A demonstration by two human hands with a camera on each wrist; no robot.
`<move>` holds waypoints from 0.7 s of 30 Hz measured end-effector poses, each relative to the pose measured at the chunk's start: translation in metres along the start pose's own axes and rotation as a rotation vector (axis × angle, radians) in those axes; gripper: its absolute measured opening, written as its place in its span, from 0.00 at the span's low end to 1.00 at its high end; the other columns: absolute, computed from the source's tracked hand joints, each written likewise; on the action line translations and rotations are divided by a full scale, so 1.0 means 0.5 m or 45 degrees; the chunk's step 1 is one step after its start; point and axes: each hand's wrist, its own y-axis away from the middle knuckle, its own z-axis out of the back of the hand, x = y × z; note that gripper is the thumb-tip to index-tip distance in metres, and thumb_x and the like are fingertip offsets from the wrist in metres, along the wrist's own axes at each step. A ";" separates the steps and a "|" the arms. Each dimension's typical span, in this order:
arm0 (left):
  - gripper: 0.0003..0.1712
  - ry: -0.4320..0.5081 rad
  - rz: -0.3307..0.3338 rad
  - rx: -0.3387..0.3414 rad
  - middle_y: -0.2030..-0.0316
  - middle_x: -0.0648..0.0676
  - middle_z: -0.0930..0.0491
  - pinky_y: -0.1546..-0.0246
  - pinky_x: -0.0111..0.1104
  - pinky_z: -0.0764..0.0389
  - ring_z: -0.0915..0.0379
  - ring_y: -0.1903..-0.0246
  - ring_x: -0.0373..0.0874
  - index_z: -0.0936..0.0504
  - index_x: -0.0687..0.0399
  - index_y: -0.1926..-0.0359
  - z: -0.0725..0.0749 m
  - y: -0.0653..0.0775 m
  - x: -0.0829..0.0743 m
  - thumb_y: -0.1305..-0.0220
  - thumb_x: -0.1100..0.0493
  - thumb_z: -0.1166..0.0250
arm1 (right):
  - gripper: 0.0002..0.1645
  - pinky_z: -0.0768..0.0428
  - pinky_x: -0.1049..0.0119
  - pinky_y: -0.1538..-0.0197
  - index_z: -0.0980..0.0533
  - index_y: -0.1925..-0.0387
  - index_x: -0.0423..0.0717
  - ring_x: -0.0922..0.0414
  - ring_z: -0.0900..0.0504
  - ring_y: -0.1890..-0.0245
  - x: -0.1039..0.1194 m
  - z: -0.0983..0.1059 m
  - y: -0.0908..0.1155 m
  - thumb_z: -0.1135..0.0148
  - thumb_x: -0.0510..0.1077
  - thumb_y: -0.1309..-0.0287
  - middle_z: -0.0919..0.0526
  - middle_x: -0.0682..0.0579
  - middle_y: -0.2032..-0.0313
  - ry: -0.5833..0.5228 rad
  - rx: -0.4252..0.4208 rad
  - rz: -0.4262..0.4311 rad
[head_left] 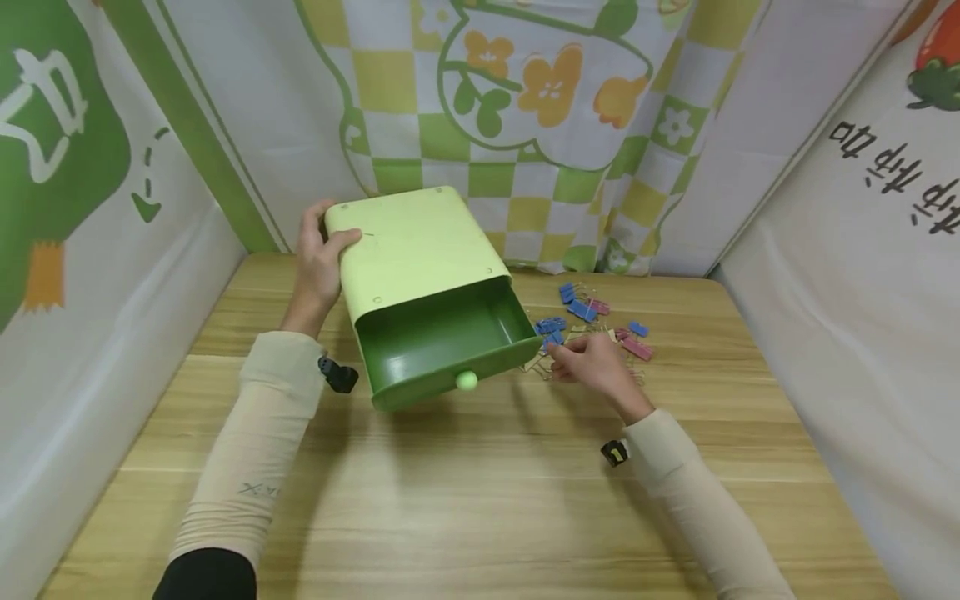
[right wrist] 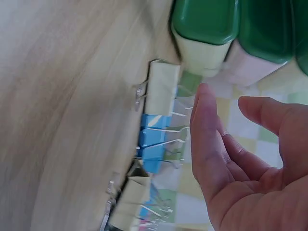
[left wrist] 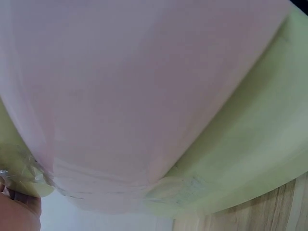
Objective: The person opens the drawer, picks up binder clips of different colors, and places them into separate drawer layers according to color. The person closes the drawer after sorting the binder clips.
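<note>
A pale yellow-green drawer box [head_left: 416, 242] is tilted above the table, its dark green drawer [head_left: 457, 375] pulled out by a light green knob. My left hand [head_left: 318, 258] grips the box at its far left corner, thumb on top. In the left wrist view, a pink box side [left wrist: 134, 96] lies between pale green ones, with a finger [left wrist: 19, 211] at the lower left. My right hand [head_left: 596, 367] is over a loose pile of binder clips [head_left: 581, 310]. The right wrist view shows its thumb and fingers apart, beside cream and blue clips [right wrist: 155, 139].
A wooden table [head_left: 480, 508] spreads beneath everything. A checked, flower-patterned curtain [head_left: 525, 167] hangs behind the clips, with printed white panels at both sides. Green-ended boxes [right wrist: 207, 21] stand side by side near my right fingertips.
</note>
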 end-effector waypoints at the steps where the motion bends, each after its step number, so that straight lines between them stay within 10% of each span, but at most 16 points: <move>1: 0.36 0.001 -0.001 0.002 0.31 0.61 0.34 0.33 0.36 0.28 0.33 0.39 0.46 0.41 0.60 0.23 -0.001 0.000 0.001 0.27 0.56 0.43 | 0.28 0.07 0.52 0.51 0.13 0.54 0.31 0.43 0.07 0.59 -0.003 -0.001 -0.008 0.39 0.55 0.25 0.07 0.40 0.63 -0.018 0.005 -0.015; 21: 0.35 0.006 -0.032 -0.016 0.35 0.58 0.32 0.38 0.32 0.27 0.32 0.43 0.42 0.39 0.60 0.24 -0.002 -0.004 0.005 0.28 0.57 0.43 | 0.17 0.08 0.65 0.55 0.19 0.47 0.22 0.52 0.06 0.64 -0.007 -0.035 -0.080 0.45 0.34 0.26 0.09 0.33 0.61 -0.325 0.108 -0.147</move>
